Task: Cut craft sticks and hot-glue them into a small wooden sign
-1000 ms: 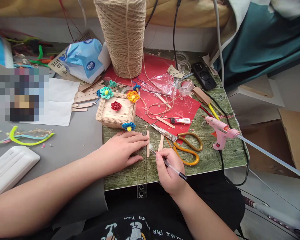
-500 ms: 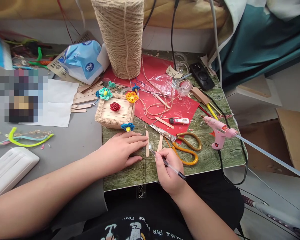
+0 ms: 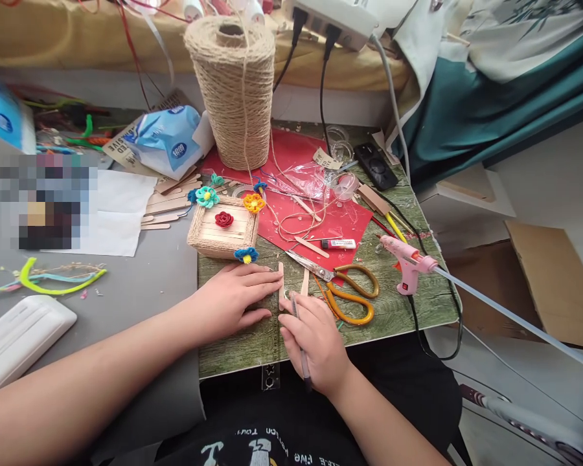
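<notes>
Two hands [image 3: 233, 301] [image 3: 315, 340], one pen [image 3: 298, 336], two craft sticks [image 3: 281, 277] [image 3: 305, 282].

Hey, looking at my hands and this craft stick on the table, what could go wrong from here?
The left hand pins the craft stick only at its edge, so it may slide when the pen in the right hand presses on it. The open scissors lie just beside the right hand; a sideways move could catch the blades. The glue gun cable hangs off the table edge and might snag.
</notes>
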Action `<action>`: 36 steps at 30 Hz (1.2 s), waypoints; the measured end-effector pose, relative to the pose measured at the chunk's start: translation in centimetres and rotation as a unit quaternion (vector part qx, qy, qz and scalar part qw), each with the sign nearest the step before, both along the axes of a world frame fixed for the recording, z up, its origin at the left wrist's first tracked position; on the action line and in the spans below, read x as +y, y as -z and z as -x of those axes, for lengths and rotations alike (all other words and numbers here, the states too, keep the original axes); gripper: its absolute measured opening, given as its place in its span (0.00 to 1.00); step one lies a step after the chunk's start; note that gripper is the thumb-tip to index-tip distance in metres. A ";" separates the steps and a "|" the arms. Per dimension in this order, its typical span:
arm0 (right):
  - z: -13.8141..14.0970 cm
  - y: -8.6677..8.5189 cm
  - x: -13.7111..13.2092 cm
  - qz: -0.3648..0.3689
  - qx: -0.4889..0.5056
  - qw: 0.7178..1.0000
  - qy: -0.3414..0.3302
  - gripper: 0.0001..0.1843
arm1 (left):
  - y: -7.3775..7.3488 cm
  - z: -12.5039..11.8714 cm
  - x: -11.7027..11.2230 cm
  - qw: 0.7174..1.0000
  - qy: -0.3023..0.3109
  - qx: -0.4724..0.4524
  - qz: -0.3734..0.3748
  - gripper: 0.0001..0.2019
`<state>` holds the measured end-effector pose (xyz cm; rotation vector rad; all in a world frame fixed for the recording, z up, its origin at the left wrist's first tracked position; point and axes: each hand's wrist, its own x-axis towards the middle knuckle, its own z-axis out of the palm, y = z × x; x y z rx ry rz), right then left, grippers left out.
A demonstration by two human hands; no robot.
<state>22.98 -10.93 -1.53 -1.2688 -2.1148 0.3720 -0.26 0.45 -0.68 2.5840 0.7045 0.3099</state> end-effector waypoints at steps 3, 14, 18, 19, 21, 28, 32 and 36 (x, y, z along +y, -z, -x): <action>0.5 0.1 0.0 0.002 -0.027 1.000 0.013 0.17 | 0.0 0.1 0.0 1.000 0.000 -0.008 -0.004 0.27; 0.6 0.4 -0.3 0.000 -0.058 0.996 0.063 0.22 | 0.7 0.6 0.2 1.000 -0.006 -0.009 -0.013 0.25; 0.7 0.6 -0.5 -0.002 -0.045 0.992 0.117 0.23 | 0.4 0.6 0.1 1.000 -0.004 -0.002 -0.021 0.25; 0.7 0.6 -0.6 -0.009 -0.045 0.992 0.121 0.24 | 0.4 0.5 0.1 1.000 -0.003 -0.002 -0.024 0.24; 0.7 0.6 -0.6 -0.019 -0.049 0.992 0.114 0.25 | 0.3 0.4 0.0 0.999 0.003 -0.005 -0.033 0.23; 0.4 0.9 -0.4 -0.019 -0.030 0.997 0.073 0.25 | -1.7 0.9 -0.2 0.994 0.066 -0.042 -0.077 0.13; 0.2 1.0 -0.4 -0.038 0.003 0.998 0.059 0.25 | -3.9 4.4 0.2 0.978 0.094 -0.136 -0.127 0.11; 0.3 0.8 -0.4 -0.032 0.003 0.998 0.051 0.23 | -5.7 7.8 2.6 0.865 -0.379 -0.241 -0.222 0.13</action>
